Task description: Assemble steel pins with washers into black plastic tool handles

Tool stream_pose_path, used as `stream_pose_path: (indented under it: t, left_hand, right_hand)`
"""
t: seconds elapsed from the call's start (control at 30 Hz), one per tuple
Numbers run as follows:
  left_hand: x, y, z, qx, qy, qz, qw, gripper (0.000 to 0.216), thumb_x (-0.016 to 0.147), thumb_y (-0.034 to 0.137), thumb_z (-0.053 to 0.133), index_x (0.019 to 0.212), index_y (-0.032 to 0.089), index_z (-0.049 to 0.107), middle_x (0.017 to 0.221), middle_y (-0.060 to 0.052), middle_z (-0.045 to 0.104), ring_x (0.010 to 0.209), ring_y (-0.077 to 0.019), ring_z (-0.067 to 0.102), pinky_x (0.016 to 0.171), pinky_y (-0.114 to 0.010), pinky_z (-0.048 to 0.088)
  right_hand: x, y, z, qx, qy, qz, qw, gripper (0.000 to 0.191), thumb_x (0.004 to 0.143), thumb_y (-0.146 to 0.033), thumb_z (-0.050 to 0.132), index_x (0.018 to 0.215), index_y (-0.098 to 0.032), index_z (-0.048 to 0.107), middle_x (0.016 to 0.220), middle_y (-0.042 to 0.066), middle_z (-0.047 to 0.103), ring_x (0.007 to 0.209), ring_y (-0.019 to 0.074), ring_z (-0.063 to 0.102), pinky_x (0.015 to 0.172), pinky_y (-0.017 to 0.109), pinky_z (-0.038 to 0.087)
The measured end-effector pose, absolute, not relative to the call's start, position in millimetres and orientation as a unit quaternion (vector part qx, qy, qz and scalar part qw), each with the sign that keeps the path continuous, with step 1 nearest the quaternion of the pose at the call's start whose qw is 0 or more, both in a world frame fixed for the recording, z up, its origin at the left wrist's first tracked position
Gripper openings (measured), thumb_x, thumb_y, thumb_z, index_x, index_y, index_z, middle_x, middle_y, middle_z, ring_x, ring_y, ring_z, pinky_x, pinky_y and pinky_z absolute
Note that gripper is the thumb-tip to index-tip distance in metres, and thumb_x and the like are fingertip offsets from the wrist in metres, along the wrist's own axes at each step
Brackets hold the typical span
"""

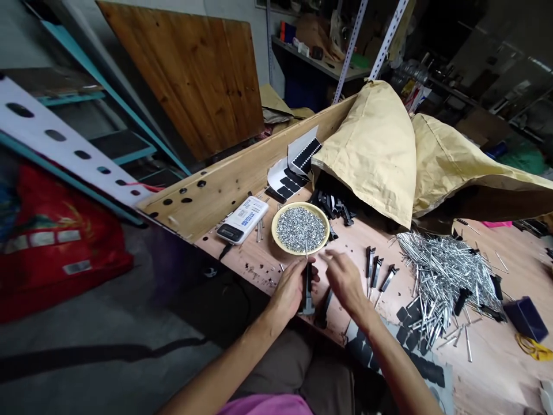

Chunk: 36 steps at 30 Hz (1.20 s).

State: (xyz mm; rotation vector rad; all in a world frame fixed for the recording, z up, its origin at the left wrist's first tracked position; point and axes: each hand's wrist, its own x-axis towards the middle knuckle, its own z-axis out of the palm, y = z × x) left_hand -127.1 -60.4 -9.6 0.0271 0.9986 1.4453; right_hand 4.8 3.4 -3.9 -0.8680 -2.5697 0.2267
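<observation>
Left hand (290,291): fingers clamped on a black piece (308,282) at the near edge of the table (363,233).
Black piece: thin rod end pointing far, at the near side of the yellow bowl (274,231).
Yellow bowl: filled with small metal parts (298,226).
Right hand (345,282): just right of the piece; whether its fingers pinch anything cannot be told.
Metal rods (449,271): heaped at right.

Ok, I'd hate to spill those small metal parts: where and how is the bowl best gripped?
Grip the bowl by its rim, likely with both hands, from its left and right sides. It is round and stands flat, holding many small metal parts, so opposite holds should keep it level. The left hand should first release the black-and-grey piece.
</observation>
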Motion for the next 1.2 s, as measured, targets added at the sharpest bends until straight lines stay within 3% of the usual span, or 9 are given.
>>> stream_pose_path:
  t: [0.13,0.27,0.43,0.63,0.8,0.9,1.03,1.2]
  left_hand:
    - [-131.2,-70.4,-5.4,0.035,0.475,0.596,0.647,0.039,0.055,0.046,0.074,0.071,0.017,0.055,0.062,0.005,0.054,0.045,-0.0078,0.05,0.038,-0.02,0.035]
    - [-131.5,-77.6,-3.8,0.06,0.503,0.597,0.622,0.039,0.057,0.046,0.072,0.079,0.016,0.057,0.061,0.006,0.054,0.043,-0.007,0.049,0.042,-0.021,0.039]
    - [-136.0,-79.5,-4.6,0.063,0.51,0.592,0.62,0.045,0.056,0.045,0.073,0.088,0.016,0.06,0.062,0.006,0.056,0.042,-0.0073,0.05,0.041,-0.021,0.038]
    - [-139.4,-76.7,-1.2,0.064,0.51,0.599,0.614,0.042,0.056,0.045,0.072,0.082,0.015,0.06,0.062,0.005,0.056,0.042,-0.0068,0.049,0.039,-0.02,0.037]
    - [-144.8,-78.1,2.1,0.057,0.523,0.606,0.597,0.039,0.058,0.043,0.071,0.083,0.016,0.06,0.061,0.006,0.055,0.041,-0.0058,0.046,0.036,-0.018,0.033]
    - [-146.7,-79.8,3.3,0.049,0.528,0.605,0.594,0.038,0.058,0.041,0.071,0.084,0.017,0.059,0.062,0.006,0.054,0.041,-0.0053,0.045,0.036,-0.017,0.033]
    - [-145.5,-81.8,5.2,0.065,0.523,0.604,0.598,0.036,0.058,0.039,0.071,0.084,0.017,0.06,0.062,0.006,0.055,0.042,-0.0055,0.045,0.035,-0.017,0.032]
    - [-146.6,-85.9,6.3,0.079,0.528,0.606,0.59,0.037,0.057,0.04,0.071,0.084,0.016,0.061,0.063,0.005,0.056,0.04,-0.0048,0.044,0.035,-0.017,0.031]
  right_hand:
    - [-27.0,42.7,-1.9,-0.453,-0.867,0.172,0.119,0.031,0.089,-0.018,0.048,0.117,-0.022,0.061,0.102,0.009,0.069,0.084,0.0204,0.065,0.072,0.031,0.051]
    - [-68.3,62.5,5.1,-0.455,-0.877,0.154,-0.013,0.039,0.083,-0.028,0.063,0.121,-0.032,0.058,0.104,0.007,0.069,0.086,0.023,0.066,0.067,0.03,0.049]
    - [-92.5,63.2,9.5,-0.426,-0.892,0.129,-0.075,0.026,0.085,-0.027,0.059,0.111,-0.026,0.065,0.106,0.008,0.065,0.094,0.0238,0.064,0.071,0.029,0.048]
    - [-94.5,56.2,1.9,-0.428,-0.895,0.106,-0.062,0.022,0.091,-0.019,0.048,0.104,-0.019,0.065,0.104,0.013,0.063,0.096,0.0254,0.06,0.074,0.033,0.048]
    - [-100.2,51.6,-5.5,-0.451,-0.887,0.089,-0.04,0.031,0.09,-0.032,0.052,0.121,-0.026,0.055,0.109,0.014,0.06,0.097,0.029,0.059,0.073,0.039,0.05]
    - [-105.4,50.9,-9.1,-0.429,-0.898,0.075,-0.06,0.024,0.093,-0.023,0.044,0.114,-0.022,0.057,0.111,0.014,0.058,0.098,0.0272,0.059,0.071,0.037,0.051]
    - [-109.4,50.7,-13.5,-0.391,-0.915,0.077,-0.059,0.031,0.093,-0.007,0.031,0.11,-0.017,0.055,0.11,0.014,0.058,0.096,0.0242,0.059,0.068,0.033,0.051]
    - [-105.7,58.9,-19.2,-0.447,-0.873,0.191,0.033,0.02,0.092,-0.011,0.039,0.097,-0.015,0.058,0.103,0.009,0.061,0.082,0.0178,0.06,0.068,0.029,0.049]
